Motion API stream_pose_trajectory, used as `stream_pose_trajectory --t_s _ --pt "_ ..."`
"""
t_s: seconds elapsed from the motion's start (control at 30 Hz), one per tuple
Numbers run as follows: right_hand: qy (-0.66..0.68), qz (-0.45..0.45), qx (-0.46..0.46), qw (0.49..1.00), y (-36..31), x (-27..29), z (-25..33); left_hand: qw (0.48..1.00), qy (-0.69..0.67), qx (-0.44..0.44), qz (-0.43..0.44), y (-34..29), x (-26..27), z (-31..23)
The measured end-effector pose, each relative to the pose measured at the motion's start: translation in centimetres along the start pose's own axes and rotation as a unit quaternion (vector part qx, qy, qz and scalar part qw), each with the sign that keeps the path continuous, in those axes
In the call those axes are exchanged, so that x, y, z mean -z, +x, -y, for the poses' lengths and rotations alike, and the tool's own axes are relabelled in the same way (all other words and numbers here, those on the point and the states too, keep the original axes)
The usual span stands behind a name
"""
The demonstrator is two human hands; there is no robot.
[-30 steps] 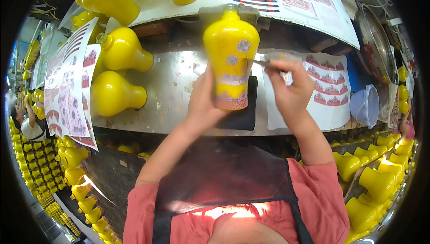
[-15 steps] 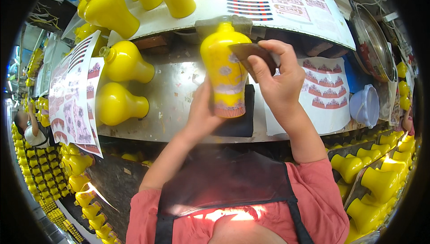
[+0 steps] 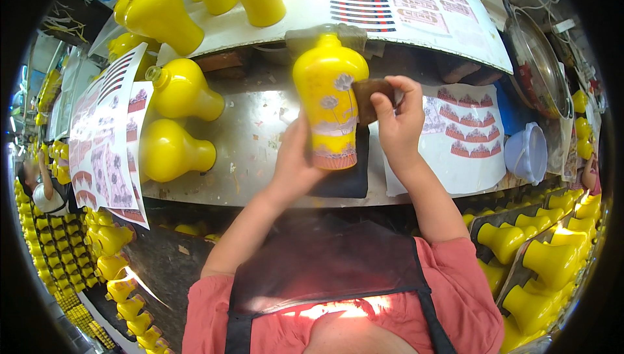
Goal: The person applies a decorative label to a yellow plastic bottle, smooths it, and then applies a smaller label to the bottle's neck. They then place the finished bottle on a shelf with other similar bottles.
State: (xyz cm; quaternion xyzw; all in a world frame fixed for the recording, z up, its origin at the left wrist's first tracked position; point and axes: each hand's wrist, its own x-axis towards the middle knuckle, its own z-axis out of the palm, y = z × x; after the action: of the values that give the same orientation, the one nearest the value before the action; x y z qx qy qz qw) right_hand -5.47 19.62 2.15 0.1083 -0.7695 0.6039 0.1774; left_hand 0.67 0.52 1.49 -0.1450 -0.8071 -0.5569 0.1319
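Observation:
A glossy yellow bottle [image 3: 328,75] with a clear neck tilts over the bench, its neck pointing away from me. Purple flower prints and a reddish patterned band near its base show on the side facing up. My left hand [image 3: 297,152] grips its left side low down, with the fingers partly hidden behind it. My right hand [image 3: 398,117] pinches a thin, flat dark-brown scraper [image 3: 373,97] between thumb and fingers. The scraper's left edge meets the bottle's right side beside the flowers. A dark folded cloth [image 3: 348,184] lies beneath the bottle.
Two yellow bottles [image 3: 179,151] lie left on the metal bench [image 3: 250,152]; more stand on the white shelf [image 3: 305,3] behind. Printed sheets [image 3: 107,136] hang left, and another sheet [image 3: 471,139] lies right, by a pale bucket [image 3: 528,152]. Racks of yellow bottles [image 3: 552,266] flank me. Another person [image 3: 49,188] is far left.
My right hand has moved down with the scraper, which has shifted from the bottle's upper front to its right edge, uncovering a flower print. My left hand keeps its hold.

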Motion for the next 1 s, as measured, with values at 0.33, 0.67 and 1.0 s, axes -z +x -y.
stream_pose_trajectory --t_s 0.33,0.67,1.0 --pt "-0.184 0.034 0.342 0.921 -1.4 -0.3 2.9 0.989 0.144 0.007 -0.044 -1.9 0.0 -0.8" --pt "-0.170 0.031 0.121 0.977 6.3 0.1 5.5 0.992 0.126 0.022 -0.026 -2.2 -0.3 -0.1" --pt "-0.136 0.154 0.038 0.978 10.3 0.3 5.2 0.993 0.111 0.029 -0.002 -2.3 0.1 1.3"
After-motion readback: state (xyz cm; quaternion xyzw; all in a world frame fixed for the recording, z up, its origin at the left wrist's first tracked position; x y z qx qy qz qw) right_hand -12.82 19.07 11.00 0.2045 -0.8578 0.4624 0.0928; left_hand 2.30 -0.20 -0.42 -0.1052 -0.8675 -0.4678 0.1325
